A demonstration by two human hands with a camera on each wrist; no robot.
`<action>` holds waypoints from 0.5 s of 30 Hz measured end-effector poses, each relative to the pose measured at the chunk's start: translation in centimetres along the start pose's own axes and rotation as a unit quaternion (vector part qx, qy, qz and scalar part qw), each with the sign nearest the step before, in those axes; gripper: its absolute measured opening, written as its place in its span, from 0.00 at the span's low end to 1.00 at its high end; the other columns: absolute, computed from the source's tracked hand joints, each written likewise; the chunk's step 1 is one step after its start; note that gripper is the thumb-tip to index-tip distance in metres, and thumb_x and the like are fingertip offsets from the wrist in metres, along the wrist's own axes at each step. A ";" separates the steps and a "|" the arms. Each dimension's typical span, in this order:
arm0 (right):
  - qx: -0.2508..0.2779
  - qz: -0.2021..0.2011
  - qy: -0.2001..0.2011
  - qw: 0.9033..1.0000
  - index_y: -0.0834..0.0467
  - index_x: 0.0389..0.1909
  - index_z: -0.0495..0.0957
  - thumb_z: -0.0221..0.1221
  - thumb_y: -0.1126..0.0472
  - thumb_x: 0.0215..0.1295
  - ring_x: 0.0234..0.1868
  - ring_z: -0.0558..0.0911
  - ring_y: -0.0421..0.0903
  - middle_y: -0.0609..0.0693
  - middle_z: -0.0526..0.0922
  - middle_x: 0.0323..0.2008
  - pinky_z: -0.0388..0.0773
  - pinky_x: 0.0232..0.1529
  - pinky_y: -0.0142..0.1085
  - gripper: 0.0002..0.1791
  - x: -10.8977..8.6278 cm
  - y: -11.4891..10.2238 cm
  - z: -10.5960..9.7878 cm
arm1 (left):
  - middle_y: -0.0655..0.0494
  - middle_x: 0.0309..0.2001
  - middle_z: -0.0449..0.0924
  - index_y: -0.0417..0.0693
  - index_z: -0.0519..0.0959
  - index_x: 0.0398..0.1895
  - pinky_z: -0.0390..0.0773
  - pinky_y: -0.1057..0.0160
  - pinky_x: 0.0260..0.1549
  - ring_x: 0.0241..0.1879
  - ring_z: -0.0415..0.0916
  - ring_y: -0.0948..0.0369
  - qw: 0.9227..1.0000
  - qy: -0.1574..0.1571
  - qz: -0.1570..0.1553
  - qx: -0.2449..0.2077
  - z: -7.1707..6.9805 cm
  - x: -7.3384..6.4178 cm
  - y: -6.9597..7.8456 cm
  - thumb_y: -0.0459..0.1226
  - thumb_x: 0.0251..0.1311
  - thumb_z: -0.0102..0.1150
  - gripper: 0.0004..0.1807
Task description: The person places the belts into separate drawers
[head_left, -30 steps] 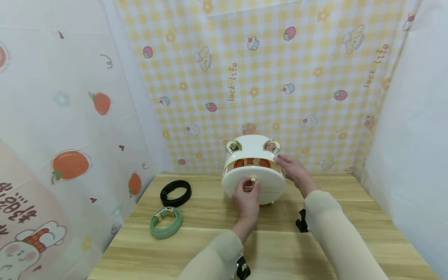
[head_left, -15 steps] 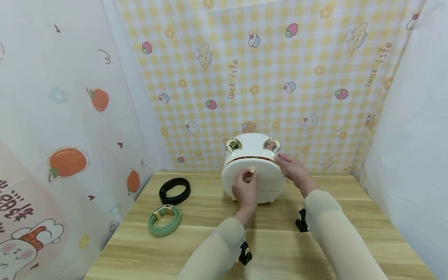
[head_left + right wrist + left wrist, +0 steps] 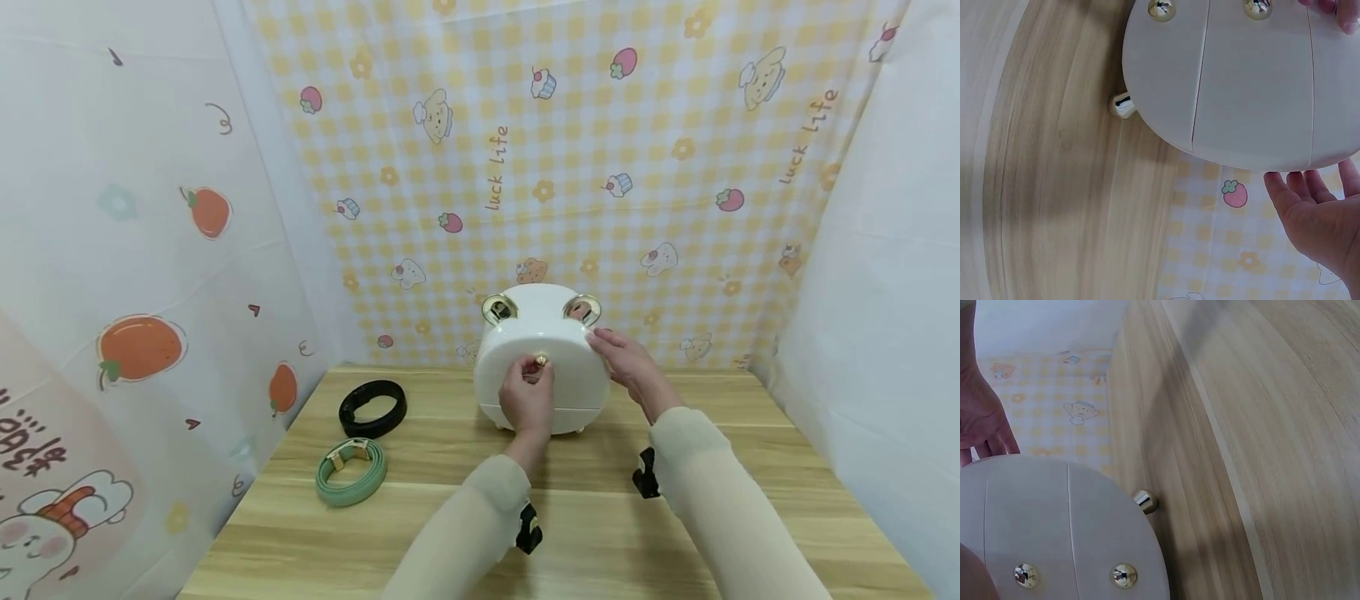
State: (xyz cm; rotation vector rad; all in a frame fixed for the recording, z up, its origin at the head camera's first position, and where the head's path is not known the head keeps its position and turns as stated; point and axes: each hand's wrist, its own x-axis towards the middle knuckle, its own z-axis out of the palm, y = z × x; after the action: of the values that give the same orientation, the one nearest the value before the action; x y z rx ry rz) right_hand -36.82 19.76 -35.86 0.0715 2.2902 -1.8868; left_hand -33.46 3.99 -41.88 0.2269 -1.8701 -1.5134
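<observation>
Cream sleeves [image 3: 461,533] are nearest, on the front side of the white drawer box [image 3: 581,383]; black wrist fittings [image 3: 528,531] sit below your cuffs. Wood-grain tabletop [image 3: 600,542] runs under the box and out toward you. Green coiled belt [image 3: 352,497] with gold buckle [image 3: 337,460]: left of the box, nearer you than it. Black coiled belt [image 3: 375,428]: also left of the box, just behind the green one. Your left hand [image 3: 528,400]: at the box front, thumb and fingers pinched on the gold knob [image 3: 542,361] of the upper drawer [image 3: 1335,112]. Your right hand [image 3: 628,367]: fingers extended, tips against the right side of the box, gripping nothing. Two lower knobs [image 3: 1124,575] on the box front, untouched. Gold-rimmed ears [image 3: 500,309] on top of the box; checked cloth [image 3: 660,125] behind it.

Step, my read: closing the upper drawer, last bit. No gap shows above its front; inside is hidden. Next move, I'd say: brace the box with your right, check the front is flush, then spread your left fingers straight off. A tug there could slide the drawer out.
</observation>
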 end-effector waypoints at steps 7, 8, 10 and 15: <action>0.003 0.004 0.001 1.000 0.57 0.77 0.54 0.53 0.43 0.73 0.76 0.49 0.58 0.53 0.40 0.79 0.57 0.70 0.54 0.39 -0.1 0.1 -0.1 | 0.64 0.28 0.82 0.50 0.83 0.32 0.79 0.64 0.30 0.26 0.78 0.68 1.000 -0.008 -0.008 0.011 -0.2 0.0 0.0 0.39 0.49 0.75 0.09; 0.002 0.003 0.000 1.000 0.57 0.77 0.54 0.53 0.43 0.74 0.77 0.48 0.58 0.53 0.39 0.79 0.56 0.70 0.54 0.39 -0.1 0.1 -0.1 | 0.64 0.28 0.82 0.51 0.83 0.32 0.79 0.64 0.30 0.26 0.78 0.68 1.000 -0.009 -0.007 0.012 -0.3 0.1 0.0 0.39 0.49 0.75 0.09; -0.001 0.003 0.000 1.000 0.57 0.77 0.54 0.53 0.44 0.74 0.77 0.48 0.58 0.53 0.39 0.79 0.56 0.70 0.54 0.38 -0.1 0.1 -0.1 | 0.64 0.28 0.82 0.51 0.83 0.32 0.78 0.64 0.31 0.27 0.78 0.68 1.000 -0.011 -0.008 0.015 -0.3 0.1 0.1 0.39 0.50 0.75 0.09; -0.007 0.002 -0.003 1.000 0.56 0.77 0.54 0.52 0.44 0.74 0.77 0.47 0.59 0.53 0.38 0.79 0.55 0.70 0.55 0.37 -0.2 -0.3 0.0 | 0.64 0.29 0.82 0.51 0.83 0.31 0.78 0.63 0.31 0.27 0.78 0.67 1.000 -0.019 -0.004 0.023 -0.5 0.4 0.2 0.40 0.49 0.76 0.10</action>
State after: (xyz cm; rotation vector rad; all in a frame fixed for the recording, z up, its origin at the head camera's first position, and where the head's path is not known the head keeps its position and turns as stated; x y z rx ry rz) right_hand -36.70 19.77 -35.57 0.0680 2.2961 -1.8668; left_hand -33.40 3.45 -41.52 0.2292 -1.9364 -1.4918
